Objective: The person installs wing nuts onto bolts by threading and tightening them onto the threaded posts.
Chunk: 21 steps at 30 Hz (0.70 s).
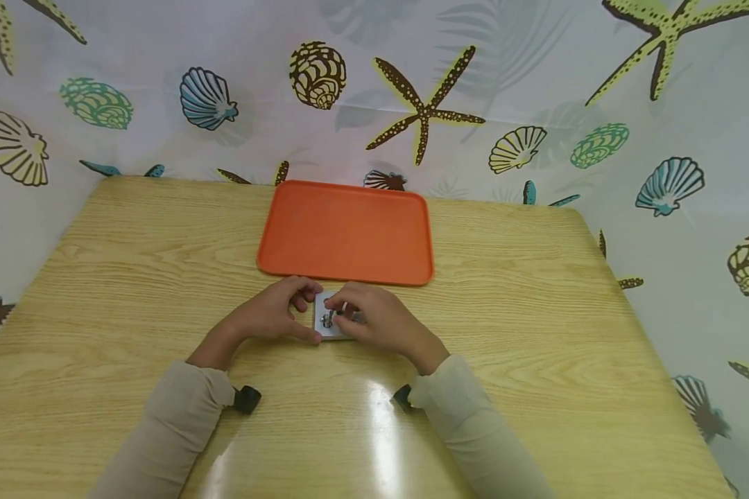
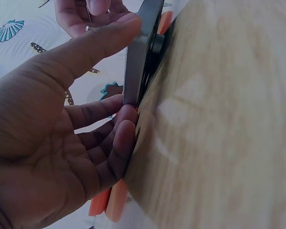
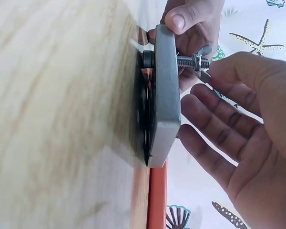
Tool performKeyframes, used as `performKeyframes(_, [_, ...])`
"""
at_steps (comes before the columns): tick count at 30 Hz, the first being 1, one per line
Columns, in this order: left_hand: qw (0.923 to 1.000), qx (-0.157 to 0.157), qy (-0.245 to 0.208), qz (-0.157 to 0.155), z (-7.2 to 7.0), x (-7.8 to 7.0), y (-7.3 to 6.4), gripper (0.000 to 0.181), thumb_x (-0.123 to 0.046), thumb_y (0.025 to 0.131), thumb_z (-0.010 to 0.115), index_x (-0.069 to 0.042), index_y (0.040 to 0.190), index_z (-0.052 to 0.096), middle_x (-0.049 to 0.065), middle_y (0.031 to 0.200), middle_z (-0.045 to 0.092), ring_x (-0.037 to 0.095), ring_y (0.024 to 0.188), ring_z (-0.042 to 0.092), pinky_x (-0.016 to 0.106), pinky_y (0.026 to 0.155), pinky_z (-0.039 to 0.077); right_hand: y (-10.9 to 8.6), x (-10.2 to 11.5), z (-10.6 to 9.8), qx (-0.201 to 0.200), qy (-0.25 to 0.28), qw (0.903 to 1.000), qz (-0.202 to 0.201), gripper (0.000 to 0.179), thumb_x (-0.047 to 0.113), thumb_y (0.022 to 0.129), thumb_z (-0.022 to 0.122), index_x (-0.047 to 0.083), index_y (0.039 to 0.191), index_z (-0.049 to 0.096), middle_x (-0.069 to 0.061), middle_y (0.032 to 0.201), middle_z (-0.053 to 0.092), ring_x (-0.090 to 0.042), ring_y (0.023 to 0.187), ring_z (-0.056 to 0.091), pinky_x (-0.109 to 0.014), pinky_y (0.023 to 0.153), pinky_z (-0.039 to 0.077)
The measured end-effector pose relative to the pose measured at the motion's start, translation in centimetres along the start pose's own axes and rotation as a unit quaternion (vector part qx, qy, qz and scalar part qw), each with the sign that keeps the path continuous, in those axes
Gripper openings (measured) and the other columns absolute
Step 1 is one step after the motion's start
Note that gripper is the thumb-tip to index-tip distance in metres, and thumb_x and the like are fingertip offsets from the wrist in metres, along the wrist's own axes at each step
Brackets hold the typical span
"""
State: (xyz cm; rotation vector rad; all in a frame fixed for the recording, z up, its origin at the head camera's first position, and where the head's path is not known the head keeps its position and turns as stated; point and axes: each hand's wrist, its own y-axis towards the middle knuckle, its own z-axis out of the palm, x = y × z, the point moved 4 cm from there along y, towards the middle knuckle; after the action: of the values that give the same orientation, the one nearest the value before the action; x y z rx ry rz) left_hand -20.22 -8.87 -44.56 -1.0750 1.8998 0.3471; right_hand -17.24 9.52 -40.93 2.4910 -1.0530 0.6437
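Between both hands, close over the table, lies a small square grey plate (image 3: 167, 86) with a threaded bolt (image 3: 185, 61) standing up through it. A metal wing nut (image 3: 203, 62) sits on the bolt's upper end, and the round dark bolt head (image 3: 148, 59) shows beneath the plate. My left hand (image 1: 268, 312) holds the plate at its left side, the thumb on the near corner and the fingers at the far edge. With the fingertips of my right hand (image 1: 387, 322) I pinch the wing nut; part of that pinch is hidden.
An orange tray (image 1: 349, 232) lies just beyond the hands at the back of the wood-grain table (image 1: 537, 333). A white cloth (image 1: 250, 41) printed with shells and starfish hangs behind the table and along its sides.
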Motion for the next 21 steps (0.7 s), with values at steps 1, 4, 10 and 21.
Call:
performKeyframes(1, [1.0000, 0.000, 0.000, -0.001, 0.00, 0.01, 0.00, 0.078, -0.027, 0.074, 0.090, -0.003, 0.137, 0.050, 0.012, 0.126, 0.054, 0.024, 0.107, 0.053, 0.034, 0.084, 0.050, -0.01, -0.02, -0.01, 0.000, 0.000, 1.0000, 0.002, 0.017, 0.016, 0.096, 0.066, 0.011, 0.111, 0.070, -0.002, 0.109, 0.071, -0.014, 0.092, 0.067, -0.029, 0.082, 0.055])
performKeyframes(4, [1.0000, 0.000, 0.000, -0.001, 0.02, 0.05, 0.03, 0.078, -0.027, 0.074, 0.090, -0.003, 0.136, 0.050, 0.011, 0.124, 0.054, 0.024, 0.107, 0.053, 0.033, 0.084, 0.050, -0.01, -0.07, -0.01, -0.001, -0.001, 1.0000, 0.006, 0.014, 0.016, 0.096, 0.066, 0.012, 0.108, 0.070, -0.001, 0.107, 0.071, -0.014, 0.091, 0.067, -0.029, 0.082, 0.055])
performKeyframes(10, [1.0000, -0.001, 0.000, -0.002, 0.00, 0.13, 0.09, 0.079, -0.028, 0.073, 0.090, -0.003, 0.137, 0.050, 0.011, 0.124, 0.054, 0.024, 0.107, 0.053, 0.033, 0.084, 0.050, 0.02, -0.01, -0.05, -0.002, 0.007, 0.9999, 0.009, 0.012, 0.015, 0.096, 0.066, 0.012, 0.106, 0.071, 0.000, 0.103, 0.072, -0.012, 0.089, 0.066, -0.032, 0.081, 0.056])
performKeyframes(21, [1.0000, 0.000, -0.002, -0.004, 0.02, 0.17, 0.09, 0.078, -0.028, 0.074, 0.090, -0.003, 0.136, 0.051, 0.011, 0.124, 0.054, 0.023, 0.107, 0.053, 0.033, 0.084, 0.050, 0.16, 0.16, -0.04, -0.015, 0.003, 0.9995, -0.027, 0.013, 0.011, 0.096, 0.064, 0.010, 0.106, 0.071, -0.001, 0.098, 0.074, -0.010, 0.082, 0.064, -0.031, 0.075, 0.055])
